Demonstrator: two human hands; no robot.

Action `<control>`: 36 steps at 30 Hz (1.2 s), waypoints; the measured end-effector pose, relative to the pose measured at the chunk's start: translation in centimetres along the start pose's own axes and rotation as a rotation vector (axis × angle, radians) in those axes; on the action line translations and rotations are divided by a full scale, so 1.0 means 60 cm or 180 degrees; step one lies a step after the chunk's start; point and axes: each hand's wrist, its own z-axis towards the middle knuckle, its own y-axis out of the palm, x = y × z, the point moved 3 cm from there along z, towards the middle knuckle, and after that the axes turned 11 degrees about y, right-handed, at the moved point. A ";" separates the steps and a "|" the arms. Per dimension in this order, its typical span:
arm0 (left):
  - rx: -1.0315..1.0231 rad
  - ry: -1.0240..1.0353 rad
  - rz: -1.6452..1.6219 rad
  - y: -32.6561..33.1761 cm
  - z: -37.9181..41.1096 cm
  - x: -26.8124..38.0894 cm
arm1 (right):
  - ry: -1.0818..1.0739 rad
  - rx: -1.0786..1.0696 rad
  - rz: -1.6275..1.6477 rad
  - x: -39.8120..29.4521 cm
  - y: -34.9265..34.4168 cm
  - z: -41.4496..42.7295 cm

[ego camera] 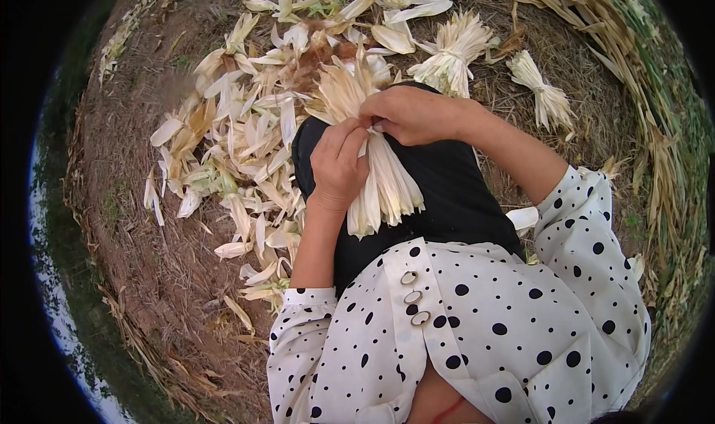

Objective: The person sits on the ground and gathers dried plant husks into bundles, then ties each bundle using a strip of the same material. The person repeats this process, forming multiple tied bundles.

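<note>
A bundle of pale dry corn husks [385,186] lies across my lap on black trousers [452,173]. Its narrow waist is pinched between both hands, and the husks fan out above and below it. My left hand [339,159] grips the waist from the left, fingertips bent inward. From the right, my right hand [416,114] meets it with thumb and forefinger closed at the same spot. A thin strip seems to pass around the waist there, though the fingers hide most of it.
Loose corn husks [251,139] are heaped on the soil to the left and ahead, with reddish-brown corn silk [318,58] among them. Two tied husk bundles, a larger bundle [452,55] and a smaller bundle [540,92], lie ahead to the right. Dry corn stalks [642,83] line the right side.
</note>
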 end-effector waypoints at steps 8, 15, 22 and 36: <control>-0.0002 -0.0169 -0.0142 -0.004 -0.003 0.003 | -0.0144 0.0768 -0.0725 -0.037 0.017 -0.025; -0.0069 -0.0136 -0.0210 -0.006 -0.007 0.005 | 0.0226 0.0221 -0.0167 -0.019 0.014 -0.015; -0.0162 -0.0163 -0.0291 -0.018 -0.002 0.010 | 0.0076 -0.0190 -0.0584 -0.022 -0.003 -0.007; -0.0739 -0.0700 0.0209 -0.033 -0.007 0.016 | -0.0386 0.0233 -0.1845 -0.030 0.003 -0.029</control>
